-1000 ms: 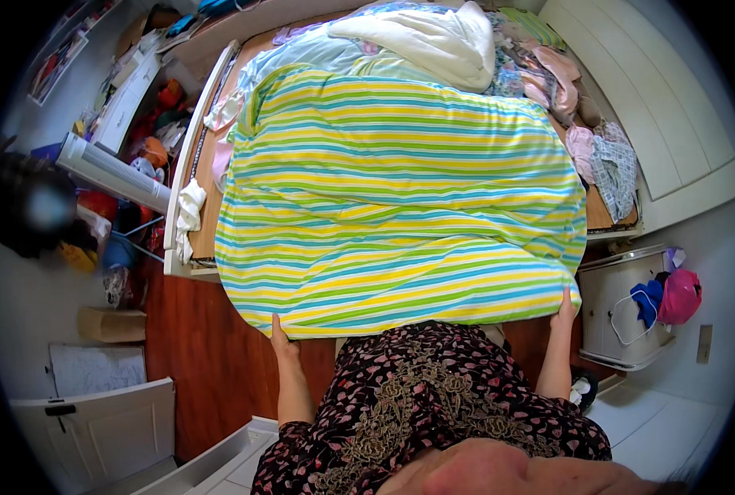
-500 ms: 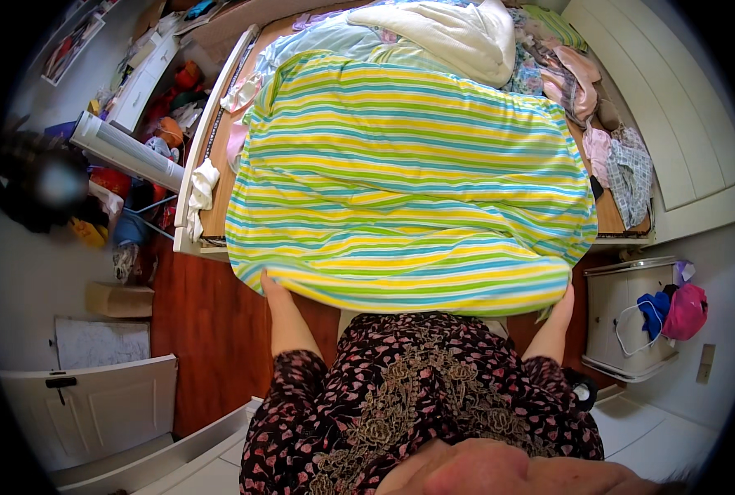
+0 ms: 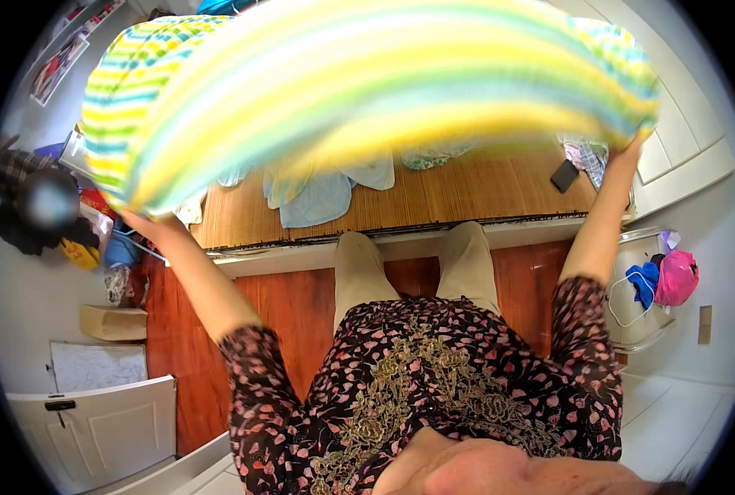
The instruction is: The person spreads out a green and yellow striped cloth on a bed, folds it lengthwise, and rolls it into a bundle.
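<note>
A striped sheet (image 3: 384,91) in yellow, green, blue and white billows in the air above the bed, its middle smeared by motion. My left hand (image 3: 149,221) is closed on its near left corner, and my right hand (image 3: 629,148) grips the near right corner. Both arms are raised and spread wide. Beneath the lifted cloth shows the bed's slatted bamboo mat (image 3: 458,191), with a light blue cloth (image 3: 318,200) lying on it. A dark flat phone-like object (image 3: 565,176) rests on the mat near my right hand. The sheet hides the far part of the bed.
My knees stand close to the bed's white front edge (image 3: 285,262). To the right is a white cabinet (image 3: 636,322) with a pink bag (image 3: 678,277). On the left are a cardboard box (image 3: 113,322), a white door (image 3: 95,429) and piled clothes.
Both hands have lifted the striped sheet up and away from the bed, spreading outward. The mat and the things under the sheet have come into sight.
</note>
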Available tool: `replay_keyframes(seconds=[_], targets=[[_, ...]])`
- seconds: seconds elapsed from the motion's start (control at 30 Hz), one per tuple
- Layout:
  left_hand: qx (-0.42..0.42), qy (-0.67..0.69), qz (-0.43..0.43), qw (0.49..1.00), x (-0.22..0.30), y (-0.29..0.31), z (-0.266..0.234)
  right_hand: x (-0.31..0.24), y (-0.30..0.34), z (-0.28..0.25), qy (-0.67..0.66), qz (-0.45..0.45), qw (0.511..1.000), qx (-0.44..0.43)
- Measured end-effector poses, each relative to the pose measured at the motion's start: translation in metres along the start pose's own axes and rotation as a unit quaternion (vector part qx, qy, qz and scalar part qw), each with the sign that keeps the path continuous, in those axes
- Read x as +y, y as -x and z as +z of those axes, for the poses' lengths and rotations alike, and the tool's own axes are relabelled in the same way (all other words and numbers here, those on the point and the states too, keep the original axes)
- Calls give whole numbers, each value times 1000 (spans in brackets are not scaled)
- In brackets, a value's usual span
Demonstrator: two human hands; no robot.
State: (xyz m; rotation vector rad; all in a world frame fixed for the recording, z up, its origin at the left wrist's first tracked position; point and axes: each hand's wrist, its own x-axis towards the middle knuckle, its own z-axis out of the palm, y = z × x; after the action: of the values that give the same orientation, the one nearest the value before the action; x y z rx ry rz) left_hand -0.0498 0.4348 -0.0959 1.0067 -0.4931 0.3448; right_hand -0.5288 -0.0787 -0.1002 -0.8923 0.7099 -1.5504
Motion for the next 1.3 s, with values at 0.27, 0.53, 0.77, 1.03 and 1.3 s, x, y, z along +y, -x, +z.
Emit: replay_keyframes(seconds=[0.27,0.53,0.77,1.03,1.3], targets=[[260,98,-497,822,-143,263,-243,168,61,-333,111,167,957,209],[331,53,-456,825,-131,307,-280,182,114,-402,82,202,939,265],[348,73,-428,831,-128,275,-246,180,113,-417,14,215,947,240],[179,16,-333,926,-54,143,-156,66,20,-304,70,141,986,47],[133,62,-226,963,51,163,-193,-60,106,-259,159,-104,982,12]])
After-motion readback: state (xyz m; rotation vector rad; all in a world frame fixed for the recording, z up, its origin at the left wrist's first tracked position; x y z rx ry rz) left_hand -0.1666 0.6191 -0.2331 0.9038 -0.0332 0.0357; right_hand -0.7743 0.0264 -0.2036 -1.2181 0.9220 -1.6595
